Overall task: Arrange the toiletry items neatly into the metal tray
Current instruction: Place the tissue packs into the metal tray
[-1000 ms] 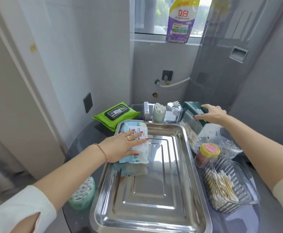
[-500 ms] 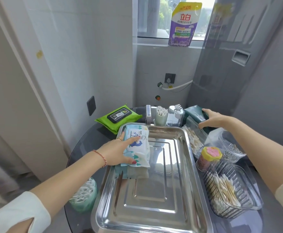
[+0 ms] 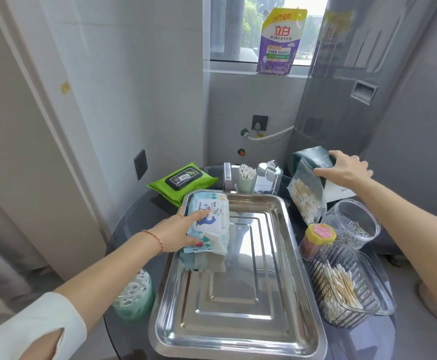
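A shiny metal tray (image 3: 238, 302) lies on a round dark glass table. In its far left corner rests a white-and-blue baby wipes pack (image 3: 209, 216); my left hand (image 3: 178, 232) holds the pack's near left side, thumb under its edge and fingers on top. My right hand (image 3: 347, 170) grips a dark green box (image 3: 311, 159) and holds it lifted above the table's far right. Under the box leans a clear bag of cotton swabs (image 3: 305, 198).
A green wipes pack (image 3: 181, 183), a swab cup (image 3: 246, 178) and a clear dispenser (image 3: 266, 178) stand behind the tray. To the right are a yellow-lidded jar (image 3: 318, 237), a jar of clips (image 3: 350, 224) and a clear swab box (image 3: 342, 284). A green floss tub (image 3: 134, 297) sits left.
My right hand has lifted the green box off the table. My left hand slid from the top of the wipes pack to its near left side.
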